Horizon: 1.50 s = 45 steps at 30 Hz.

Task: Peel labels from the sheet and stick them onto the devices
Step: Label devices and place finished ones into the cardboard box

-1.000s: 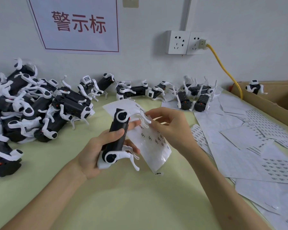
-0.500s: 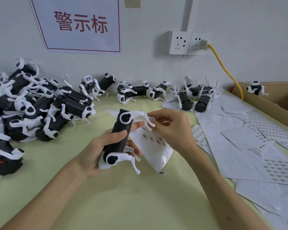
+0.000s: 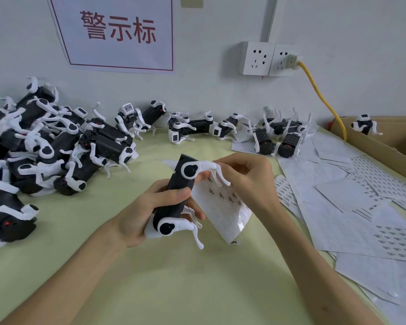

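Left hand (image 3: 145, 214) grips a robot dog (image 3: 178, 195); right hand (image 3: 246, 181) pinches the label sheet (image 3: 223, 212) beside the left fingertips, seemingly mid-peel. Next, the freed label needs pressing onto the dog's body.

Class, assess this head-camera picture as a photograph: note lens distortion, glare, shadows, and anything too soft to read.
Head view: wide-angle bending tilts the wall sign and sockets; light is soft and even, with faint shadows under the forearms; glare sits on the lower end of the label sheet beside the device; the labels' print is unreadable.
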Tool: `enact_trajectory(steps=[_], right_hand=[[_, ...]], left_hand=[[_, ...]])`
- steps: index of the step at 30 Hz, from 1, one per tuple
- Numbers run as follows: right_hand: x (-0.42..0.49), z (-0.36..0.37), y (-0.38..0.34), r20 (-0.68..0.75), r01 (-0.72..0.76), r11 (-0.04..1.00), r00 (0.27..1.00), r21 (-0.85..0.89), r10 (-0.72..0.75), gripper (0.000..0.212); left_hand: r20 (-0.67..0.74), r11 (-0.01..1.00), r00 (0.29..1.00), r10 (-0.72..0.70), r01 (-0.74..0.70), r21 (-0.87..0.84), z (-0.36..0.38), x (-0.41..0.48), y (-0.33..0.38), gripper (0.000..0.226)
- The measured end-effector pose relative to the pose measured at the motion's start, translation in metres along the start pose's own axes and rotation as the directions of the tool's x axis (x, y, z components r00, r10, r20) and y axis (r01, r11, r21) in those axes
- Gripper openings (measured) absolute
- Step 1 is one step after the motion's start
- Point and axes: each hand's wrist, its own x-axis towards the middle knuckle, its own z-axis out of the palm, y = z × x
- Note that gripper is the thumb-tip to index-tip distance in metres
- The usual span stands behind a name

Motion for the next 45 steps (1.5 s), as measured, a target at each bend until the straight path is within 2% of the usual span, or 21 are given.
enact_trajectory(steps=[6,10,13,16,22,30,33,36,40,45], right_hand=[[0.007,-0.005,0.002,-0.066,-0.044,0.997,0.997,0.064,0.048,0.014],[0.010,-0.012,0.004,-0.049,-0.033,0.995,0.998,0.098,0.038,0.012],[0.011,-0.017,0.004,0.091,-0.017,0.999,0.996,0.031,0.014,0.007],[0.010,-0.015,0.004,0.204,0.043,0.996,0.979,-0.076,-0.027,0.016],[0.010,-0.015,0.004,0.127,0.037,0.999,0.991,-0.020,-0.034,0.017],[0.010,-0.014,0.004,0.034,-0.004,1.000,0.999,0.016,0.004,0.021],[0.011,-0.016,0.003,0.002,0.002,0.998,1.000,0.057,-0.002,0.016],[0.010,-0.019,0.000,0.062,-0.026,0.992,0.998,0.125,0.018,0.009],[0.009,-0.016,0.001,0.182,0.017,0.999,0.983,-0.044,-0.009,0.001],[0.008,-0.012,0.004,0.140,-0.039,0.998,0.989,-0.039,0.044,0.005]], left_hand=[[-0.006,0.998,0.999,-0.052,0.053,0.043,0.004,-0.002,-0.003,0.026],[-0.002,0.999,0.999,-0.048,0.048,0.016,0.005,0.000,-0.009,0.032],[-0.018,0.999,0.999,-0.029,0.028,-0.042,0.004,0.002,-0.008,0.036],[-0.003,1.000,1.000,-0.007,0.006,-0.025,0.002,0.002,-0.006,0.051],[0.015,0.999,1.000,0.000,-0.001,0.036,0.002,0.003,-0.007,0.042],[0.078,0.996,0.997,-0.013,0.006,0.094,0.005,0.002,-0.010,0.050],[0.070,0.996,0.998,-0.009,0.003,0.084,0.005,0.003,-0.012,0.048],[0.007,0.999,1.000,-0.009,0.009,0.045,0.001,0.005,-0.015,0.052],[-0.018,0.999,0.999,0.039,-0.038,0.038,-0.001,0.006,-0.014,0.046],[0.029,0.994,0.997,0.067,-0.070,0.082,-0.002,0.006,-0.013,0.044]])
